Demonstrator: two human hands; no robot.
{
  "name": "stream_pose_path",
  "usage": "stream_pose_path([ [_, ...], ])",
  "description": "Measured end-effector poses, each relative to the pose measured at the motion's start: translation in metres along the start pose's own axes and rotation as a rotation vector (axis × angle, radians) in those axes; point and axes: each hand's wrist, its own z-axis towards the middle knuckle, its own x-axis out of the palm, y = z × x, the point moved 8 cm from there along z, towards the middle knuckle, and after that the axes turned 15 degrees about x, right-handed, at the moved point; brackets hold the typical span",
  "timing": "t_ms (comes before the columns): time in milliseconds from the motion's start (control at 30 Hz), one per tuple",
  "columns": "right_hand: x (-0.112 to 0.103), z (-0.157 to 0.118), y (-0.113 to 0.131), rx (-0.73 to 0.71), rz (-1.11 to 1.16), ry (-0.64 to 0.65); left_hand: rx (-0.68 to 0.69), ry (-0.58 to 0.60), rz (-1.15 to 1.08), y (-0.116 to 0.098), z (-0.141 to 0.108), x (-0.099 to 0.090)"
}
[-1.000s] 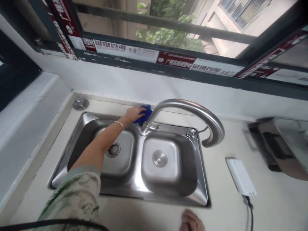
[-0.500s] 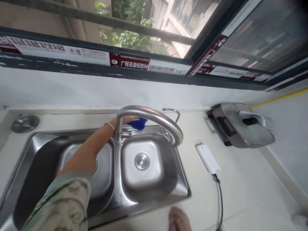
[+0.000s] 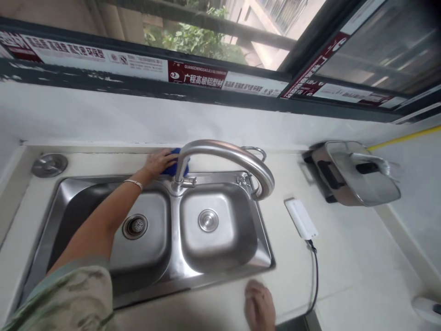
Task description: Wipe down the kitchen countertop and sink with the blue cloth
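My left hand (image 3: 159, 163) presses a blue cloth (image 3: 172, 168) on the counter strip behind the sink, left of the faucet's base. Part of the cloth is hidden behind the faucet (image 3: 223, 149). A bracelet circles my left wrist, and that arm stretches over the left basin of the steel double sink (image 3: 176, 243). My right hand (image 3: 259, 304) rests at the front of the counter, below the right basin, with its fingers curled in; I see nothing in it.
A white power strip (image 3: 301, 218) with a black cable lies right of the sink. Behind it stands an electric pan (image 3: 358, 174) with a glass lid. A round steel drain cover (image 3: 50, 164) sits at the back left. The window frame (image 3: 144, 82) runs along the wall above.
My left hand has slid the blue cloth leftward from behind the faucet to its left side. The view has shifted slightly, and more of my right hand shows.
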Motion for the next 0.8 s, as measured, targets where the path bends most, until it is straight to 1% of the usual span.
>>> stream_pose_path([
  [100, 0.002, 0.000, 0.002, 0.032, 0.012, 0.010, -0.069, 0.033, 0.130, 0.014, -0.038, -0.023],
  [200, 0.001, 0.001, 0.005, 0.025, 0.027, 0.011, -0.194, -0.004, 0.206, 0.019, -0.073, -0.042],
  [267, 0.001, 0.002, 0.007, 0.013, 0.040, 0.012, -0.308, -0.040, 0.225, 0.019, -0.098, -0.052],
  [367, 0.001, 0.001, 0.007, 0.007, 0.070, 0.013, -0.519, -0.158, 0.186, 0.014, -0.140, -0.068],
  [433, 0.001, -0.001, 0.004, 0.016, 0.106, 0.007, -0.688, -0.283, 0.150, 0.005, -0.171, -0.082],
  [467, 0.001, -0.002, 0.002, 0.029, 0.132, 0.007, -0.760, -0.350, 0.134, -0.004, -0.187, -0.088],
  [533, 0.002, -0.001, -0.002, 0.076, 0.210, 0.012, -0.850, -0.472, 0.094, -0.028, -0.213, -0.096],
  [600, 0.005, 0.007, -0.005, 0.199, 0.337, 0.040, -0.854, -0.553, 0.018, -0.062, -0.229, -0.095],
  [633, 0.008, 0.013, -0.006, 0.287, 0.426, 0.072, -0.827, -0.572, -0.042, -0.081, -0.233, -0.089],
  [700, 0.018, 0.029, 0.002, 0.457, 0.649, 0.187, -0.738, -0.563, -0.206, -0.127, -0.233, -0.068],
  [733, 0.024, 0.038, 0.013, 0.513, 0.770, 0.270, -0.685, -0.540, -0.309, -0.152, -0.231, -0.053],
  [800, 0.035, 0.056, 0.045, 0.531, 0.988, 0.445, -0.634, -0.486, -0.527, -0.202, -0.227, -0.017],
])
